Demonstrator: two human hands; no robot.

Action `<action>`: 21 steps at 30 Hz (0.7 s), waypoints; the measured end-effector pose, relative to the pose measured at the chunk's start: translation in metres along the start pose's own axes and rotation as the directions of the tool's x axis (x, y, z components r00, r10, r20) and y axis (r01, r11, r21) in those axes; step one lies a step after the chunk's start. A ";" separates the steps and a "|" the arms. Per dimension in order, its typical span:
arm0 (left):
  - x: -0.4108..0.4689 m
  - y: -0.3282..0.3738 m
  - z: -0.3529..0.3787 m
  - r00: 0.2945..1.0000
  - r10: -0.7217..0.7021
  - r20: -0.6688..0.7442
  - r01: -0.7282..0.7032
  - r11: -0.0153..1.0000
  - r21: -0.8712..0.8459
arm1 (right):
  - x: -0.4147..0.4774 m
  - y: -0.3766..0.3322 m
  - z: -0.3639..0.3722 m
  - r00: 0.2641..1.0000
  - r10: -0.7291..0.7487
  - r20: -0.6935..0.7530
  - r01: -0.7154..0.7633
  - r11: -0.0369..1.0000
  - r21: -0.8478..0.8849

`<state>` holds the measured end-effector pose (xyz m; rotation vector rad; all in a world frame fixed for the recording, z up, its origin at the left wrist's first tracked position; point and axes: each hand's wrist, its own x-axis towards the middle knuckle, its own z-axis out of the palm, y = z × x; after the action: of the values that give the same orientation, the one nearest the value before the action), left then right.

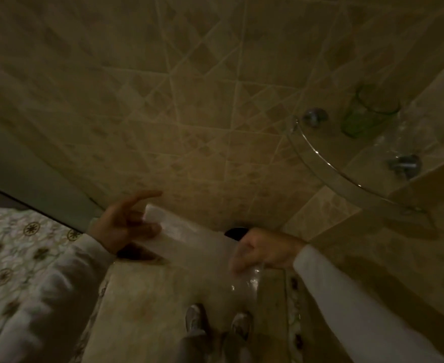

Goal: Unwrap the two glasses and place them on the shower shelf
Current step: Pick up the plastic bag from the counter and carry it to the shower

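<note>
A green-tinted glass (367, 111) stands on the clear corner shower shelf (328, 166) at the upper right. Lower in the view, both hands hold a sheet of translucent wrapping (197, 247) stretched between them. My left hand (129, 226) pinches its left end with the index finger pointing out. My right hand (260, 250) grips its right end, where something clear and shiny (247, 281) hangs in the wrap; blur hides whether it is a glass.
Tiled shower walls fill the top and right. Two chrome shelf brackets (314, 116) (404, 163) fix the shelf to the walls. A dark floor drain (235, 231) lies between the hands. My two shoes (215, 323) stand on the beige floor. A patterned floor (19, 244) lies left.
</note>
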<state>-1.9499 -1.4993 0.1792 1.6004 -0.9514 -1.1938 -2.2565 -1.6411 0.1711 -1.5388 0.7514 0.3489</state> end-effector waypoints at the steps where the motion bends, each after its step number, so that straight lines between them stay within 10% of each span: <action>1: 0.000 -0.008 -0.012 1.000 -0.019 -0.010 0.019 1.000 -0.009 | 0.000 0.007 -0.001 0.999 0.022 -0.025 -0.021 0.999 0.039; 5: 0.014 -0.039 -0.030 0.995 -0.072 -0.076 0.065 0.994 -0.091 | 0.014 0.028 0.002 0.995 0.085 -0.058 -0.069 0.970 0.235; 11: 0.026 -0.080 -0.059 0.938 -0.119 -0.324 0.049 0.975 -0.215 | 0.021 0.070 -0.006 0.837 0.254 -0.485 0.117 0.783 0.612; 21: 0.044 -0.148 0.043 0.923 -0.216 -0.319 0.128 0.953 -0.276 | 0.093 0.103 -0.004 0.851 0.207 -0.483 0.195 0.730 0.655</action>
<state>-1.9715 -1.5048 0.0198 1.6411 -0.4208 -1.0539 -2.2551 -1.6642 0.0342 -0.8926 1.1612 -0.3684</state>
